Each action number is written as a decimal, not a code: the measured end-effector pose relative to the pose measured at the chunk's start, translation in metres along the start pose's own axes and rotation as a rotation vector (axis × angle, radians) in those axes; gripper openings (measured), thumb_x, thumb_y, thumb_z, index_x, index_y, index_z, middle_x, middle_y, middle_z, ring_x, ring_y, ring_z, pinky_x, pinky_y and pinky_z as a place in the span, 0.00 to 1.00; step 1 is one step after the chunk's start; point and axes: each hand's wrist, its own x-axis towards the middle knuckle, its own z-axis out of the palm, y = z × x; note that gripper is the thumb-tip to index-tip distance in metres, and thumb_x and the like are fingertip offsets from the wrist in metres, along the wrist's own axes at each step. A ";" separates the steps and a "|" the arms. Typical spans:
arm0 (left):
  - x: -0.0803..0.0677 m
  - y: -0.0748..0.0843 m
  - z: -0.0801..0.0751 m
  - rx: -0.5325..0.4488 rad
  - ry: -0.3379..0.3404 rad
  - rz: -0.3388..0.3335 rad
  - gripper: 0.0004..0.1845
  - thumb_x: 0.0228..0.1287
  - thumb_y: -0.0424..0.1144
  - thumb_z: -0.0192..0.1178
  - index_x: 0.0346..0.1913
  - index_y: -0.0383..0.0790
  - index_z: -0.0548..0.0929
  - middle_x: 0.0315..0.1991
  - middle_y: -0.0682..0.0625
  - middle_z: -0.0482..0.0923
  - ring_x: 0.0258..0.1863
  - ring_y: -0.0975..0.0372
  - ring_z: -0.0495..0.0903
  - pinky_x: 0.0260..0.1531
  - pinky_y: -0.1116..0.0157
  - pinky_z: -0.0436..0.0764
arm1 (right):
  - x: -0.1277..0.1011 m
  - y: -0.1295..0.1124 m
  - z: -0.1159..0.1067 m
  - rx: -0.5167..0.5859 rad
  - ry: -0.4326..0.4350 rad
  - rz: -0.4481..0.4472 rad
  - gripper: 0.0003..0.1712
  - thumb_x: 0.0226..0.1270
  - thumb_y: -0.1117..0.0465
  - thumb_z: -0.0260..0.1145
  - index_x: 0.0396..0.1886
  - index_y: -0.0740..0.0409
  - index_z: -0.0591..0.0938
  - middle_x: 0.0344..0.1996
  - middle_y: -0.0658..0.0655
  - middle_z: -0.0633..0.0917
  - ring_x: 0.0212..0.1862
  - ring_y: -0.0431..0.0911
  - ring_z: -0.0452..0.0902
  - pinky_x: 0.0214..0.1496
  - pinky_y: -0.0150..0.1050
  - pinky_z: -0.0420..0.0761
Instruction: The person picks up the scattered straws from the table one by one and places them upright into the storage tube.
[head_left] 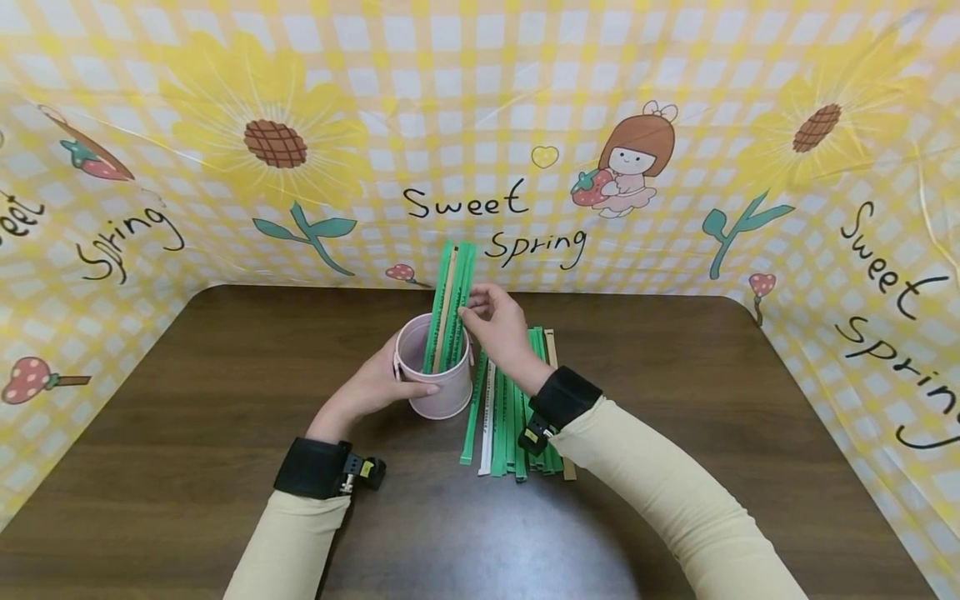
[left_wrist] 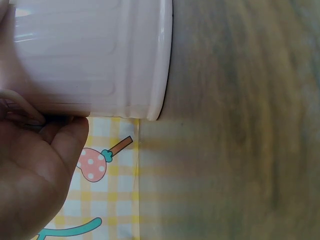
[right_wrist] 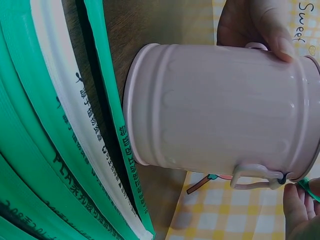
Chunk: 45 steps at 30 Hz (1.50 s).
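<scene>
A pale pink ribbed cup (head_left: 435,385) stands on the dark wooden table (head_left: 225,383), with several green-wrapped chopstick packets (head_left: 450,304) standing upright in it. My left hand (head_left: 375,385) grips the cup's side (left_wrist: 95,55); its thumb lies across the front. My right hand (head_left: 498,327) pinches the upright packets just above the rim. Beside the cup on the right lies a pile of green and white chopstick packets (head_left: 510,417), also close up in the right wrist view (right_wrist: 55,140) next to the cup (right_wrist: 220,130).
A yellow checked backdrop (head_left: 480,142) with sunflowers and "Sweet Spring" lettering walls the table at the back and both sides. Bare tabletop stretches to the left and right of the cup.
</scene>
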 end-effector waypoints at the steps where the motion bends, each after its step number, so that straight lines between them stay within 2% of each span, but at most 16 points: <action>1: 0.000 0.000 0.000 0.001 -0.001 0.001 0.53 0.57 0.34 0.74 0.80 0.41 0.53 0.74 0.36 0.64 0.72 0.43 0.66 0.73 0.39 0.65 | 0.000 0.000 0.000 0.002 0.002 0.005 0.21 0.75 0.65 0.63 0.63 0.67 0.75 0.52 0.68 0.83 0.55 0.59 0.80 0.59 0.49 0.80; 6: 0.001 0.000 0.000 0.003 0.003 0.003 0.53 0.57 0.34 0.75 0.80 0.41 0.53 0.74 0.37 0.65 0.72 0.43 0.66 0.72 0.39 0.65 | 0.002 0.002 -0.001 0.029 0.019 0.020 0.22 0.73 0.66 0.64 0.64 0.67 0.75 0.50 0.68 0.83 0.55 0.59 0.81 0.57 0.46 0.81; 9: 0.001 -0.002 0.000 0.003 0.004 0.002 0.53 0.57 0.34 0.75 0.80 0.42 0.53 0.74 0.37 0.65 0.71 0.43 0.67 0.72 0.40 0.66 | 0.003 0.006 -0.003 0.050 0.023 0.028 0.24 0.72 0.65 0.65 0.64 0.67 0.75 0.48 0.67 0.84 0.53 0.59 0.81 0.53 0.42 0.80; 13: 0.000 -0.004 -0.001 0.010 0.005 -0.004 0.53 0.57 0.35 0.75 0.81 0.43 0.53 0.74 0.38 0.65 0.71 0.43 0.67 0.72 0.39 0.66 | 0.004 0.012 -0.017 0.037 0.027 0.062 0.23 0.73 0.62 0.66 0.64 0.65 0.76 0.48 0.65 0.84 0.53 0.57 0.80 0.51 0.37 0.77; 17: 0.000 -0.005 -0.002 0.022 0.015 -0.009 0.53 0.57 0.37 0.75 0.81 0.45 0.53 0.74 0.38 0.65 0.72 0.43 0.66 0.72 0.37 0.65 | 0.005 0.022 -0.042 -0.044 -0.001 0.087 0.21 0.75 0.63 0.63 0.63 0.66 0.76 0.52 0.67 0.83 0.54 0.58 0.79 0.53 0.42 0.80; 21: 0.000 -0.005 -0.003 0.027 0.017 -0.010 0.53 0.57 0.37 0.75 0.81 0.45 0.52 0.74 0.39 0.64 0.72 0.44 0.66 0.73 0.37 0.64 | 0.003 0.034 -0.069 -0.179 -0.055 0.100 0.20 0.75 0.66 0.61 0.62 0.70 0.75 0.52 0.69 0.82 0.54 0.60 0.79 0.54 0.46 0.81; 26: 0.000 -0.005 -0.002 0.005 0.010 -0.007 0.54 0.56 0.37 0.76 0.81 0.47 0.53 0.75 0.40 0.64 0.72 0.44 0.65 0.73 0.37 0.64 | -0.006 0.055 -0.088 -0.317 -0.134 0.210 0.21 0.73 0.68 0.60 0.63 0.72 0.74 0.45 0.67 0.81 0.46 0.56 0.80 0.46 0.40 0.81; 32: 0.001 -0.005 0.000 0.008 0.009 0.008 0.54 0.56 0.37 0.76 0.81 0.46 0.53 0.75 0.40 0.64 0.72 0.44 0.66 0.73 0.37 0.64 | -0.012 0.075 -0.090 -0.349 -0.183 0.340 0.22 0.72 0.70 0.59 0.62 0.75 0.74 0.40 0.64 0.80 0.42 0.55 0.82 0.46 0.44 0.87; 40: 0.001 -0.003 0.000 0.013 0.010 -0.013 0.54 0.56 0.37 0.76 0.81 0.46 0.53 0.75 0.39 0.64 0.72 0.44 0.66 0.73 0.37 0.64 | -0.010 0.083 -0.086 -0.438 -0.166 0.394 0.20 0.70 0.68 0.63 0.58 0.75 0.76 0.38 0.64 0.81 0.37 0.55 0.85 0.41 0.42 0.88; 45: 0.001 -0.004 -0.001 0.017 0.009 -0.017 0.54 0.57 0.36 0.76 0.81 0.46 0.53 0.74 0.39 0.64 0.72 0.44 0.66 0.73 0.37 0.64 | -0.011 0.083 -0.084 -0.452 -0.162 0.410 0.21 0.68 0.68 0.64 0.58 0.76 0.76 0.48 0.71 0.83 0.41 0.60 0.88 0.40 0.42 0.89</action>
